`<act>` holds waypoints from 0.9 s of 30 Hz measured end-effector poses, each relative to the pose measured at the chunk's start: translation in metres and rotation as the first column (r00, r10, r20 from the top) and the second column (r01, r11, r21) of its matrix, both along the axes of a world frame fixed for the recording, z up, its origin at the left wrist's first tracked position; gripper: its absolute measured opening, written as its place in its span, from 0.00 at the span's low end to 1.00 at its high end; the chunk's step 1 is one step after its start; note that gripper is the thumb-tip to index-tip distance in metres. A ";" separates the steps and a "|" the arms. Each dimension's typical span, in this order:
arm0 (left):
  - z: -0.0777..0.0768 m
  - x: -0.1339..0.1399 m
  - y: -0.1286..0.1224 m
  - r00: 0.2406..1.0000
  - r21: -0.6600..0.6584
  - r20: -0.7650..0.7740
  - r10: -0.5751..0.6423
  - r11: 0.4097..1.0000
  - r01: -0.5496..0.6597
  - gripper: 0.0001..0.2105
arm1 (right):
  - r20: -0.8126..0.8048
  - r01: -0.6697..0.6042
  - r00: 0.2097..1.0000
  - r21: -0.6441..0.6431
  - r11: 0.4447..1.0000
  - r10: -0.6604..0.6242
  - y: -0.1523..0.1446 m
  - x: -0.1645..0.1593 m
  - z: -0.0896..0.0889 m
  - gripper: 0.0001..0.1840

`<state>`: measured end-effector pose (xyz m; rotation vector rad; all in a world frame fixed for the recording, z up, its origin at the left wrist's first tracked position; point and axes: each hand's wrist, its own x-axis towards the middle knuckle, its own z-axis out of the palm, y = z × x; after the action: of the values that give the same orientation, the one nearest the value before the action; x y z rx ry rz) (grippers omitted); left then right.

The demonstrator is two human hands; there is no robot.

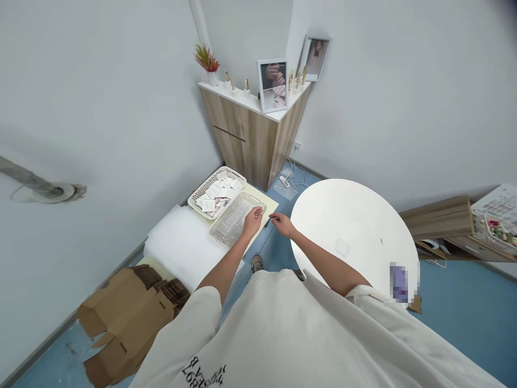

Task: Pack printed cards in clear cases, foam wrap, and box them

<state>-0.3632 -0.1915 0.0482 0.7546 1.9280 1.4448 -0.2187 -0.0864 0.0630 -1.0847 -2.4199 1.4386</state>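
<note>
My left hand is over the right end of a clear plastic basket, its fingers curled in a pinch. Whatever it may hold is too small to make out. My right hand is a short way to the right, beside the edge of a round white table. Its thumb and fingers are pinched together at a tiny item I cannot name. A gap separates the two hands. Behind the clear basket stands a white basket with several small white packets in it.
A white wrapped bundle and flattened brown cardboard lie at the left. A wooden corner cabinet stands ahead, with picture frames and small bottles on top. A power strip lies on the blue floor.
</note>
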 end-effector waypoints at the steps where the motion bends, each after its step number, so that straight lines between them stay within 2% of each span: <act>1: 0.000 -0.015 -0.004 1.000 -0.001 -0.013 0.020 1.000 -0.020 0.13 | 0.008 -0.014 1.000 0.004 1.000 0.014 -0.001 -0.012 -0.001 0.16; 5: -0.002 -0.073 -0.018 0.992 -0.071 -0.072 0.101 0.992 -0.106 0.14 | 0.026 -0.056 0.998 0.009 0.998 0.056 -0.004 -0.057 -0.002 0.16; 9: -0.013 -0.125 -0.021 0.976 -0.122 -0.170 0.138 0.979 -0.160 0.16 | 0.026 -0.084 0.996 0.003 0.996 0.084 -0.004 -0.091 -0.004 0.16; 12: -0.023 -0.159 -0.019 0.948 -0.187 -0.307 0.081 0.972 -0.144 0.15 | 0.023 -0.093 0.995 0.004 0.996 0.093 -0.004 -0.109 -0.003 0.16; 15: -0.032 -0.187 -0.012 0.929 -0.267 -0.370 -0.013 0.959 -0.093 0.14 | 0.033 -0.083 0.996 -0.014 0.996 0.083 -0.003 -0.119 0.000 0.16; 17: -0.036 -0.201 -0.003 0.924 -0.303 -0.379 -0.040 0.950 -0.083 0.14 | 0.045 -0.068 0.997 -0.028 0.997 0.070 -0.002 -0.121 0.002 0.16; 20: -0.042 -0.215 0.015 0.938 -0.353 -0.347 -0.007 0.928 -0.123 0.13 | 0.061 -0.050 0.997 -0.030 0.998 0.052 0.002 -0.121 0.002 0.17; 23: -0.048 -0.224 0.038 0.956 -0.384 -0.292 0.035 0.911 -0.151 0.13 | 0.080 -0.037 0.996 -0.027 0.999 0.039 0.007 -0.118 0.000 0.16; 27: -0.055 -0.232 0.064 0.943 -0.435 -0.332 0.030 0.882 -0.181 0.13 | 0.089 -0.013 0.996 -0.025 1.000 0.015 0.015 -0.114 -0.002 0.16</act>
<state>-0.5953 -0.1270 -0.0068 0.6891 2.4712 0.8917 -0.3327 -0.0717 0.0613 -1.1635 -2.4814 1.4576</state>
